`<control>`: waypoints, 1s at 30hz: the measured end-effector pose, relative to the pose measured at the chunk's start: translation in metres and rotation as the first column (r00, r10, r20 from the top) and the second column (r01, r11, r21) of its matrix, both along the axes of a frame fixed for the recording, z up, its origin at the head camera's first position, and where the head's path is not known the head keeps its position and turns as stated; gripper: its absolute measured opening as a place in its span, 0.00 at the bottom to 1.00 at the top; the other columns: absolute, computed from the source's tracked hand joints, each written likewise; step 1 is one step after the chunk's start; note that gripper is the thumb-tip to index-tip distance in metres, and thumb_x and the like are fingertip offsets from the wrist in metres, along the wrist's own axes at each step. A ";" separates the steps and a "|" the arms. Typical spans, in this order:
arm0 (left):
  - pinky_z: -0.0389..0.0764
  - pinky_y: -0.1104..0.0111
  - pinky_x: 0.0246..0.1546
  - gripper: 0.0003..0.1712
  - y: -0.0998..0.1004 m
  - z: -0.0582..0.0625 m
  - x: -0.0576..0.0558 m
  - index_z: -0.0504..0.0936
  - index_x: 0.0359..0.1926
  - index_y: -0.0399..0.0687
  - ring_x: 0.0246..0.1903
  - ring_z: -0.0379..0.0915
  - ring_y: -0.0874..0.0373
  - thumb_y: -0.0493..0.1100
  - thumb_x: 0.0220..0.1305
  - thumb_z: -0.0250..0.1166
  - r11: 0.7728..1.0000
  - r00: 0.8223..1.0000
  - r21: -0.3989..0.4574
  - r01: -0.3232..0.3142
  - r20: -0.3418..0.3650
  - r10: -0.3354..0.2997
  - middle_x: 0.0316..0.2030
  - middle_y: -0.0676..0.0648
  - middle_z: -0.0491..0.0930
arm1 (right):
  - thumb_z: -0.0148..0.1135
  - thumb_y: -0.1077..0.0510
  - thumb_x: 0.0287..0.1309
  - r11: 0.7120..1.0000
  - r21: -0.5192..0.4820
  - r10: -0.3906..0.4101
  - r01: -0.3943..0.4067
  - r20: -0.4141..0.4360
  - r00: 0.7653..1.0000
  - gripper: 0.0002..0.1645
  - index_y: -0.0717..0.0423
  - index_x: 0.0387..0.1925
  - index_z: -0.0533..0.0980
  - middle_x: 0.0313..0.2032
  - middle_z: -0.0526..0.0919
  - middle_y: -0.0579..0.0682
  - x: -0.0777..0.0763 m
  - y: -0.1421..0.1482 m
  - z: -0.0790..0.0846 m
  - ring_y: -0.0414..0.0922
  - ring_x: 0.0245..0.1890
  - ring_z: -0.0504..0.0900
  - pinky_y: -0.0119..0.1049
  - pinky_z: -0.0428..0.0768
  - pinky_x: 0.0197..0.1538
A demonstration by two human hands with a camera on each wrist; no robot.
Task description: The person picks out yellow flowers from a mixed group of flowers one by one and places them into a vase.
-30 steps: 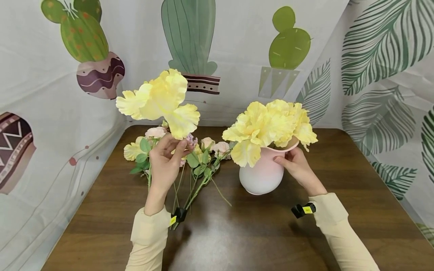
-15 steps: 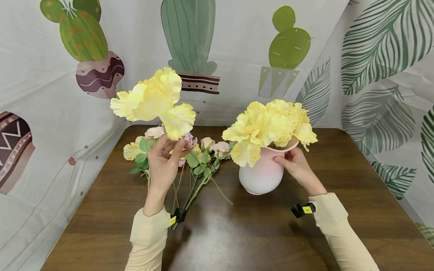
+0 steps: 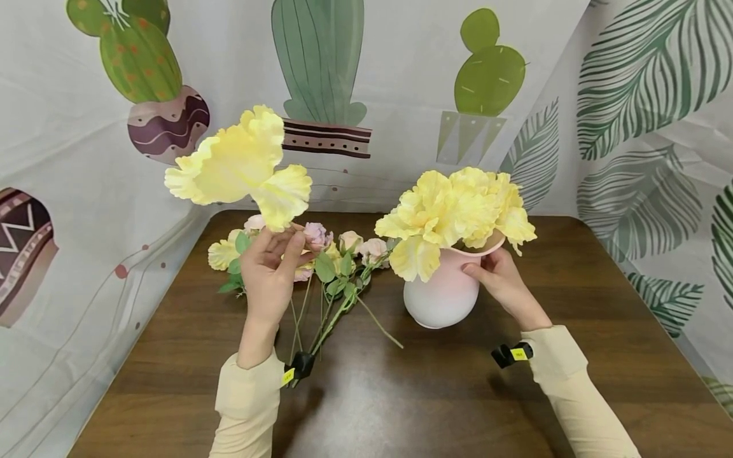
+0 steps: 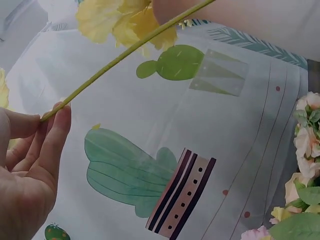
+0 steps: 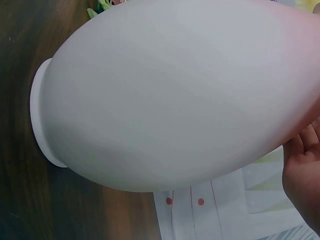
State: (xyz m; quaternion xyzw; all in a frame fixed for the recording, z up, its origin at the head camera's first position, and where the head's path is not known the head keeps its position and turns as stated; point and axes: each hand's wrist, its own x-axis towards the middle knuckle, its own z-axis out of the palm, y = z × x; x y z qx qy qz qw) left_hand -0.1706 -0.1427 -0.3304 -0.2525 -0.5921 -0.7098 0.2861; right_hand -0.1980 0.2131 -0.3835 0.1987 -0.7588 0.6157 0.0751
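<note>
The yellow flower has drifted left, farther from the vase, toward the table's far left corner, its stem pinched by the left hand; the right hand grips the vase, short of the far edge.

Yellow flower aloft; vase gripped

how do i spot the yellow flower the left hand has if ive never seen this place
Start at the brown table and find the left hand above its left side. That hand pinches a green stem, and the big yellow flower spreads just above it. It alone is held in the air, while the other big yellow blooms sit in the vase.
</note>
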 end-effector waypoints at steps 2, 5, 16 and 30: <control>0.86 0.69 0.35 0.05 -0.001 0.000 0.000 0.78 0.41 0.31 0.32 0.84 0.63 0.31 0.67 0.58 1.000 1.000 0.012 0.004 0.002 -0.004 0.32 0.54 0.84 | 0.62 0.62 0.62 1.000 -0.002 0.001 -0.001 0.003 1.000 0.22 0.44 0.56 0.70 0.50 0.76 0.32 0.000 0.000 0.000 0.31 0.48 0.74 0.20 0.75 0.49; 0.86 0.69 0.35 0.07 -0.001 0.001 0.000 0.77 0.41 0.28 0.32 0.84 0.62 0.31 0.67 0.58 1.000 1.000 0.021 0.006 -0.002 -0.006 0.32 0.54 0.84 | 0.62 0.61 0.62 1.000 -0.002 0.000 0.000 0.007 1.000 0.22 0.42 0.55 0.70 0.50 0.76 0.32 0.000 0.000 -0.001 0.31 0.49 0.74 0.20 0.75 0.49; 0.86 0.69 0.31 0.05 0.001 0.004 -0.002 0.80 0.39 0.35 0.30 0.84 0.63 0.28 0.65 0.59 0.999 1.000 0.045 0.010 -0.023 -0.009 0.31 0.54 0.85 | 0.63 0.60 0.61 1.000 -0.017 0.008 -0.008 -0.003 1.000 0.23 0.37 0.54 0.70 0.50 0.76 0.32 0.001 -0.002 0.001 0.32 0.48 0.75 0.20 0.76 0.48; 0.86 0.66 0.32 0.05 0.000 0.008 -0.002 0.80 0.38 0.37 0.30 0.84 0.60 0.28 0.65 0.59 0.997 0.998 0.063 0.039 -0.058 -0.035 0.30 0.51 0.85 | 0.63 0.61 0.61 1.000 -0.027 0.006 -0.006 -0.006 1.000 0.23 0.37 0.54 0.71 0.49 0.77 0.33 0.002 -0.003 0.002 0.32 0.47 0.75 0.21 0.76 0.48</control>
